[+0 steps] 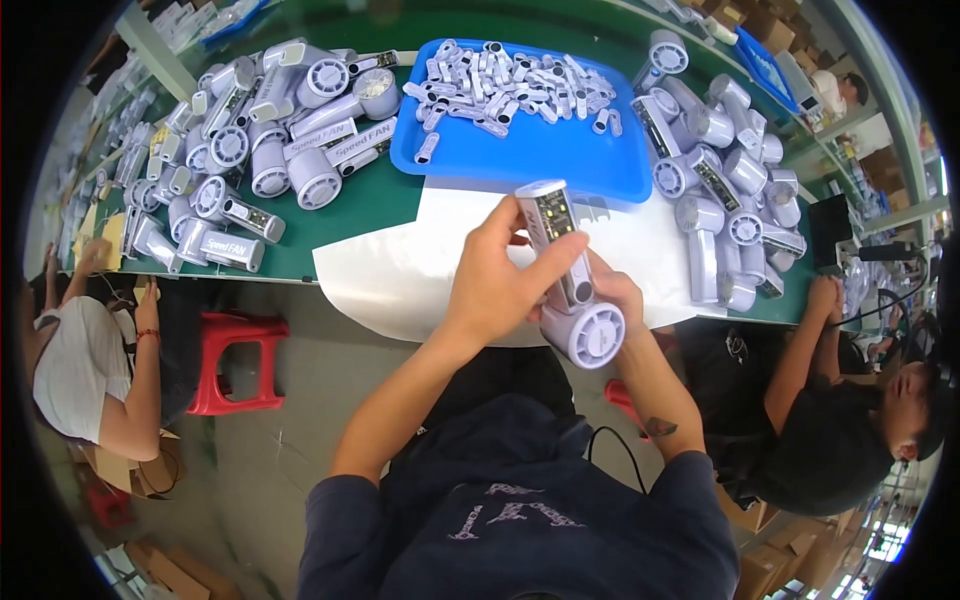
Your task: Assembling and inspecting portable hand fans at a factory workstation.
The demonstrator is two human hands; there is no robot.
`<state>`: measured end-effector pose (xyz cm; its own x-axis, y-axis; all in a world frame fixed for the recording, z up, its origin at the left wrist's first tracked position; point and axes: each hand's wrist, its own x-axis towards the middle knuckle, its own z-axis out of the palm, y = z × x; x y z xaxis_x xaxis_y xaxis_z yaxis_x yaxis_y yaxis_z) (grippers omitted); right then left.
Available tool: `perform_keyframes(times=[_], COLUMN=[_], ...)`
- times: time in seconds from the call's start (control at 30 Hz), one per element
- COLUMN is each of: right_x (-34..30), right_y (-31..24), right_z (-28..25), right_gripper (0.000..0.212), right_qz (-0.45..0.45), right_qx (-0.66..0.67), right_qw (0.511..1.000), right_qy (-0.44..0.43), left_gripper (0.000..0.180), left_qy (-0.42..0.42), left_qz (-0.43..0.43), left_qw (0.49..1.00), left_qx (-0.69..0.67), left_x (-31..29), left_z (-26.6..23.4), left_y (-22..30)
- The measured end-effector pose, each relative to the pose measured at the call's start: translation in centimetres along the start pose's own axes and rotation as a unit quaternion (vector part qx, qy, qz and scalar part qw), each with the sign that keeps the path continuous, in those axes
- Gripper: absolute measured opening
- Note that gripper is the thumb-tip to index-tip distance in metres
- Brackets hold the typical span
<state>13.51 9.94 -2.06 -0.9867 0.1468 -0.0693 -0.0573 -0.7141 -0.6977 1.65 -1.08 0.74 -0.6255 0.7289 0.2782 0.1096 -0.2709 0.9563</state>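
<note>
Both my hands hold one pale lilac handheld fan (583,335) above the front edge of the table. My left hand (500,275) is closed around its handle, the thumb lying across the open side where a circuit board (560,220) shows. Behind the round fan head, my right hand (618,290) grips the lower part; most of its fingers are hidden by the fan. The fan's handle points away from me and its round grille is nearest my body. Under my hands lies a white sheet (450,225). Beyond it stands a blue tray (480,165) with many small lilac parts (515,85).
Piles of similar fans lie on the green table at left (320,80) and right (745,225). A red stool (240,360) stands on the floor to the left. One person (95,365) sits at left, another (840,430) at right. A black box (828,230) stands at the right.
</note>
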Motion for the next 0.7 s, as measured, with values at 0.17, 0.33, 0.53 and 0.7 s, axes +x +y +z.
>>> perform_keyframes(times=[0.17,0.33,0.53,0.7], right_x=[0.9,1.1,3.2,3.4], right_y=[-3.0,-5.1,-3.9,-3.9], right_z=[-1.1,-1.9,-3.7,-4.7], right_gripper=[0.028,0.021,0.028,0.028], right_qz=[-0.152,-0.133,-0.149,-0.127], right_qx=[-0.46,-0.775,-0.854,-0.868], right_qw=[0.867,0.596,0.488,0.465], right_qy=[0.118,0.161,0.099,0.118], left_gripper=[0.032,0.038,0.033,0.029], left_qy=[0.076,0.059,0.003,-0.107], left_qz=[-0.024,-0.003,0.013,0.077], left_qw=[0.989,0.998,1.0,0.991], left_qx=[-0.123,-0.032,-0.01,0.029], left_x=[1.3,2.7,2.5,2.6], left_z=[-2.1,-5.0,-4.5,-4.1], left_y=[0.9,1.5,1.2,0.5])
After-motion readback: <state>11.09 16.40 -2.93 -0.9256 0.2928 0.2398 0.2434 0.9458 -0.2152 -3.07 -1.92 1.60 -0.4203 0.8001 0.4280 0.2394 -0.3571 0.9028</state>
